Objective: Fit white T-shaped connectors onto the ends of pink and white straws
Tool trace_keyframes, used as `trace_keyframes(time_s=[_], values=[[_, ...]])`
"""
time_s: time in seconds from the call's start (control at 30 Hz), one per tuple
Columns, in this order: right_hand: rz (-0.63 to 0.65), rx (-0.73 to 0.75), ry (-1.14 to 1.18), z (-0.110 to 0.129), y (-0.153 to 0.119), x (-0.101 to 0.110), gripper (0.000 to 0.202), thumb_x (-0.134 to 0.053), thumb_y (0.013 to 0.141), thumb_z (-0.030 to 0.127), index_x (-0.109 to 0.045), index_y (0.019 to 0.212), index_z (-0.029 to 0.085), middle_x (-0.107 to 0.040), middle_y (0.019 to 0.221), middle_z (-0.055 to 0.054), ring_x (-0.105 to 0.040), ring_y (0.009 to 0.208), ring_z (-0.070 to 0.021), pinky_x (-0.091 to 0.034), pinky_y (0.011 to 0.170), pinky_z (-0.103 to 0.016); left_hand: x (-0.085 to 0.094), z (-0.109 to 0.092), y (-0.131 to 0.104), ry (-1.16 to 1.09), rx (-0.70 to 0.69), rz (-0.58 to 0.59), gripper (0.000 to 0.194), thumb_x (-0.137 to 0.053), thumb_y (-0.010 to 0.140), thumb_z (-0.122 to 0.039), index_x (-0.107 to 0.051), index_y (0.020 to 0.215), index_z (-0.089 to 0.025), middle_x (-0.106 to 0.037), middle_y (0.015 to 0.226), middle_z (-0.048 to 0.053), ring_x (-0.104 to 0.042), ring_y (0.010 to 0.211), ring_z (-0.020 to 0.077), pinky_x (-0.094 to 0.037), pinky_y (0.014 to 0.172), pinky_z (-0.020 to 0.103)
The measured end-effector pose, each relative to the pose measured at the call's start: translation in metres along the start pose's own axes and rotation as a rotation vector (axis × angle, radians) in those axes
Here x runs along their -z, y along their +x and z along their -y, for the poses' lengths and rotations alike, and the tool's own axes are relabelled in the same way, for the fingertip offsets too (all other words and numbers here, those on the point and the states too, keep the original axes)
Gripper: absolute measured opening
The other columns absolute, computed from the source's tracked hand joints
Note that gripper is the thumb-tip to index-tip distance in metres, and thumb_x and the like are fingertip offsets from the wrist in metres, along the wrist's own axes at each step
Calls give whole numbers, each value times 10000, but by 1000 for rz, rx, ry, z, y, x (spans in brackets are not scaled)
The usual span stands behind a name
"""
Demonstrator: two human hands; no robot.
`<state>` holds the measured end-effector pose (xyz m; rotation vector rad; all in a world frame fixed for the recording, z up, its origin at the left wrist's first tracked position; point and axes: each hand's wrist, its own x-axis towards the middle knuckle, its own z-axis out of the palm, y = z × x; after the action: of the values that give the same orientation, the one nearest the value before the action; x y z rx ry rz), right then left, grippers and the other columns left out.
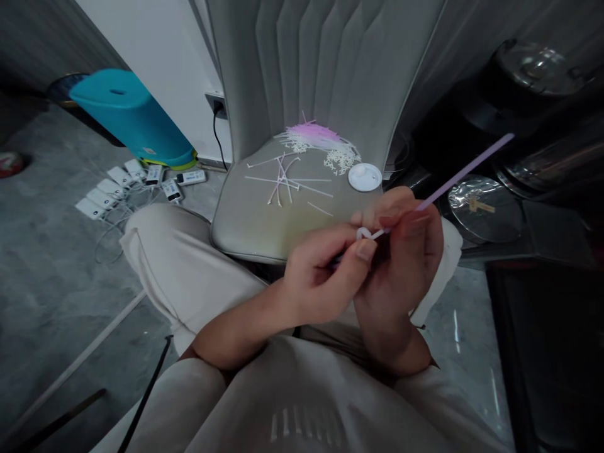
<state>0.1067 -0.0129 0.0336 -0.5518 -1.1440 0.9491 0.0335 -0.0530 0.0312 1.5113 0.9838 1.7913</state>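
Note:
Both hands meet in front of the chair seat's right front edge. My left hand (325,270) pinches a small white looped piece (363,233) between thumb and index finger. My right hand (406,251) is closed around a thin pale purple stick (465,173), which points up and to the right. A short white length runs between the two hands; how it joins the stick is partly hidden by fingers. On the grey chair (250,220) lie a pink and white stick pile (314,133), small white pieces (340,160), scattered white sticks (283,179) and a round white lid (365,177).
A blue bin (123,116) stands at the left near a wall socket (216,105). White power adapters (106,192) with cables lie on the floor below it. Shiny metal containers (486,207) stand at the right. Both knees flank the seat.

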Motion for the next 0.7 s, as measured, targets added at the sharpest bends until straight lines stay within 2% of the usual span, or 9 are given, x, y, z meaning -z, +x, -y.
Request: trace_keyframes(time_s=[0.2, 0.5, 0.7], values=[[-40, -12, 37, 0, -2, -1, 287, -688, 925, 463, -674, 708, 276, -485, 696, 16, -425, 593, -141, -431, 520, -308, 1, 2, 1, -39, -13, 33, 341, -516, 1036, -283, -494, 705, -206, -448, 613, -37, -407, 558, 89, -385, 521, 245], [1, -26, 48, -1, -2, 1, 280, -685, 927, 476, -675, 719, 288, -503, 704, 11, -426, 603, -155, -428, 550, -326, 0, 4, 2, -37, -68, 9, 337, -519, 1035, -265, -494, 705, -195, -443, 603, -45, -411, 550, 68, -400, 524, 198], [20, -66, 132, 4, -4, 1, 221, -693, 938, 396, -720, 761, 267, -515, 733, 14, -422, 607, -136, -412, 569, -318, 0, 5, 1, -18, -98, 7, 333, -516, 1032, -255, -502, 706, -190, -455, 602, -44, -421, 545, 66, -409, 518, 186]])
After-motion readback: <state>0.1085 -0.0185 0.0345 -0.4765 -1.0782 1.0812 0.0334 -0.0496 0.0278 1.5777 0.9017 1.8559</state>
